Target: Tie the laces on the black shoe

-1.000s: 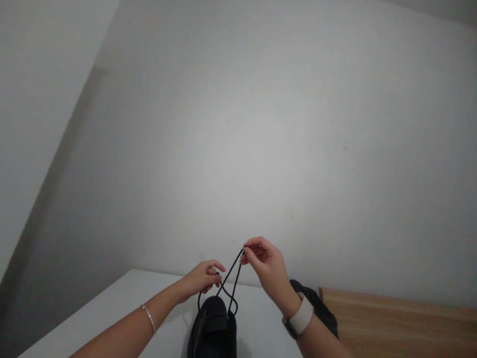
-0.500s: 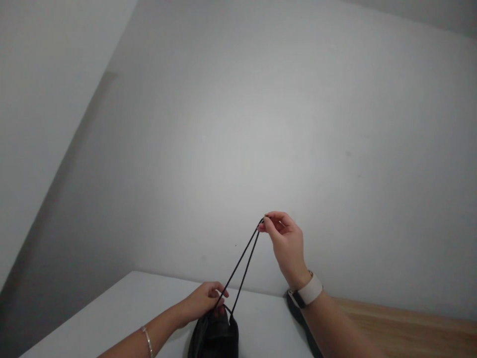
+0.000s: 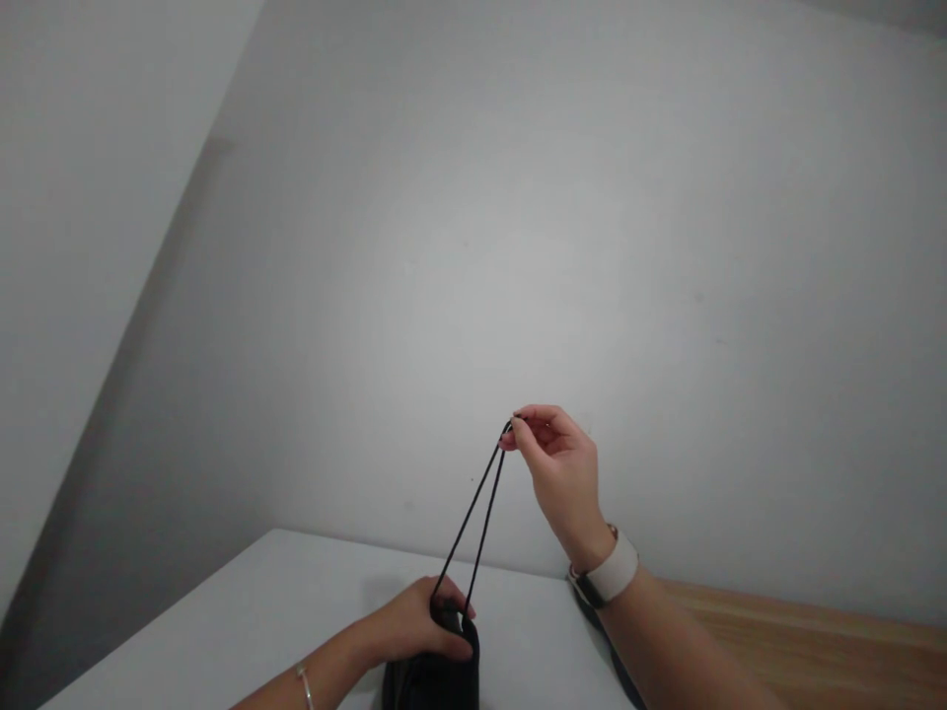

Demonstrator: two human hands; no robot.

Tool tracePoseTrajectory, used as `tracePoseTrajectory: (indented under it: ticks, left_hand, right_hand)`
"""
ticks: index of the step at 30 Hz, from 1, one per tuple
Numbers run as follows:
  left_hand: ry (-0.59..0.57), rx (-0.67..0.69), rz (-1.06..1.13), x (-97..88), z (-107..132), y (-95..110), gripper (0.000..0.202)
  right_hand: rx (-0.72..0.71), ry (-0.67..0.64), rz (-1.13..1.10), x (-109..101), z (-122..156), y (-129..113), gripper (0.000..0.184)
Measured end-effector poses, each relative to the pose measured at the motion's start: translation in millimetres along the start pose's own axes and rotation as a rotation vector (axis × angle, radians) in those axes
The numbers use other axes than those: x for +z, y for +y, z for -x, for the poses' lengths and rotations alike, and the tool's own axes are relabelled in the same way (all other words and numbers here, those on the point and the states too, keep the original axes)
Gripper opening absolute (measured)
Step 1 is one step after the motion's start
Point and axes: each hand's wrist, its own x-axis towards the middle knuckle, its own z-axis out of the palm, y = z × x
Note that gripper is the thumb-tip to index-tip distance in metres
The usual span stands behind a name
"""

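Note:
My right hand (image 3: 558,463) is raised against the wall, thumb and fingertips pinched on a black shoelace (image 3: 480,503). Two taut strands of the lace slant down from the pinch to a black shoe (image 3: 444,682) at the bottom edge of the view. Around the upper part of the shoe, my left hand (image 3: 414,621) is closed, its thumb across the near side and its fingers on the far side. Much of the shoe lies below the frame, and the left hand covers part of its opening.
A white tabletop (image 3: 318,582) lies under the shoe and meets the pale wall (image 3: 473,296). Partly behind my right forearm is a second dark shoe (image 3: 611,651). A wooden surface (image 3: 799,641) extends along the lower right.
My left hand has come down and closed over the top of the shoe, its thumb now across the near side. My right hand has shifted slightly left and up, still pinching the lace.

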Motion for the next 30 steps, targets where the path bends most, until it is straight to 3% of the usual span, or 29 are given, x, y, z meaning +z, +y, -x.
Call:
tracePoseTrajectory:
  ticks: [8, 15, 22, 25, 28, 30]
  left_hand:
    - [0.029, 0.012, -0.033, 5.2, -0.9, 6.1, 0.042]
    - [0.024, -0.027, 0.012, 3.5, 1.3, 6.7, 0.04]
    - [0.008, -0.023, 0.036, 7.2, 2.1, -0.7, 0.041]
    - [0.011, -0.05, 0.051, -3.5, 3.9, -1.7, 0.054]
    - [0.133, 0.055, 0.082, -22.3, 10.8, 21.7, 0.064]
    - [0.352, 0.302, 0.029, -32.3, 20.3, 56.4, 0.038]
  right_hand:
    - [-0.072, -0.023, -0.002, 12.2, 2.8, -30.6, 0.005]
    - [-0.124, 0.073, -0.004, 17.2, -0.8, -27.9, 0.007]
    - [-0.125, 0.082, 0.006, 20.5, -5.3, -21.7, 0.008]
    - [-0.104, 0.054, 0.019, 17.3, -5.2, -19.8, 0.01]
    - [-0.082, 0.031, 0.038, 12.5, -5.5, -19.0, 0.011]
    - [-0.071, 0.021, 0.05, 10.7, -5.9, -19.6, 0.011]
